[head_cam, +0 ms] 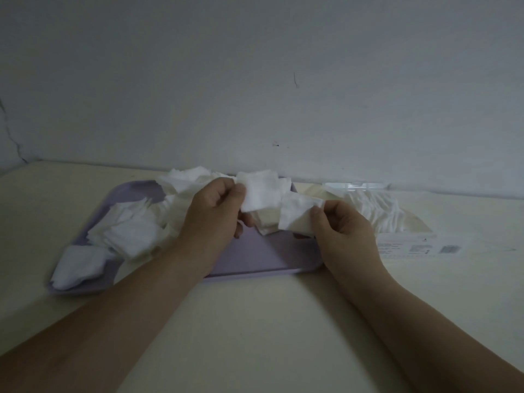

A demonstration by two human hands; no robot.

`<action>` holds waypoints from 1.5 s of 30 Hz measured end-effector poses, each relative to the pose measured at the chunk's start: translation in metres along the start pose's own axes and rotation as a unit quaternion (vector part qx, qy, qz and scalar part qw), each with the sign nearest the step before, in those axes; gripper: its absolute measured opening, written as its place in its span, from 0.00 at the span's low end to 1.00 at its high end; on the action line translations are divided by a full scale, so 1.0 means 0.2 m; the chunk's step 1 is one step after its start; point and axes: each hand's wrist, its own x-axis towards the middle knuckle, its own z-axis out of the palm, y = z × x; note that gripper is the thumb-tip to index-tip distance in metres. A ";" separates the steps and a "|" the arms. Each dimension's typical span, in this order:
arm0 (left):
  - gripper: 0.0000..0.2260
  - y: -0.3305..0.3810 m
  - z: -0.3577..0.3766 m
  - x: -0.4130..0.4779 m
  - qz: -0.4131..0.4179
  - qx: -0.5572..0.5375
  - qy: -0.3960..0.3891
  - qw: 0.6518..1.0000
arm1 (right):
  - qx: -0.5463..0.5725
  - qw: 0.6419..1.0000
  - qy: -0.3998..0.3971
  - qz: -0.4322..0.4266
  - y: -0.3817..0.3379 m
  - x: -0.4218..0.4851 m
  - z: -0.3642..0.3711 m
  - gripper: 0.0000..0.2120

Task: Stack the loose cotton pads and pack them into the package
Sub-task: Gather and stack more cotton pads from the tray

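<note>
The left hand (215,207) pinches a small stack of white, square cotton pads (262,191). The right hand (344,226) grips another soft, crumpled pad (296,215) beside it, above a lavender tray (255,258). More loose pads (133,231) lie heaped on the tray's left. The part-filled package (397,219) lies on the surface (255,321) to the right.

Both arms are cut off: the left forearm (113,307) runs out at the bottom-left corner, the right forearm (425,321) at the bottom right. The left hand (215,208) hides the middle of the lavender tray (255,259), its fingertips lost behind the cotton pad (262,191) it pinches. The right hand (343,228), gripping a second pad (297,214), blocks the package (397,222) at its near end. The label print (419,248) is too small and blurred to read. The heaped pads (133,231) smear together, so there's no counting them.
</note>
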 end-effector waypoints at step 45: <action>0.18 -0.05 0.03 0.01 0.046 0.274 -0.098 0.956 | -0.072 0.996 0.043 -0.005 0.00 0.00 0.02 0.06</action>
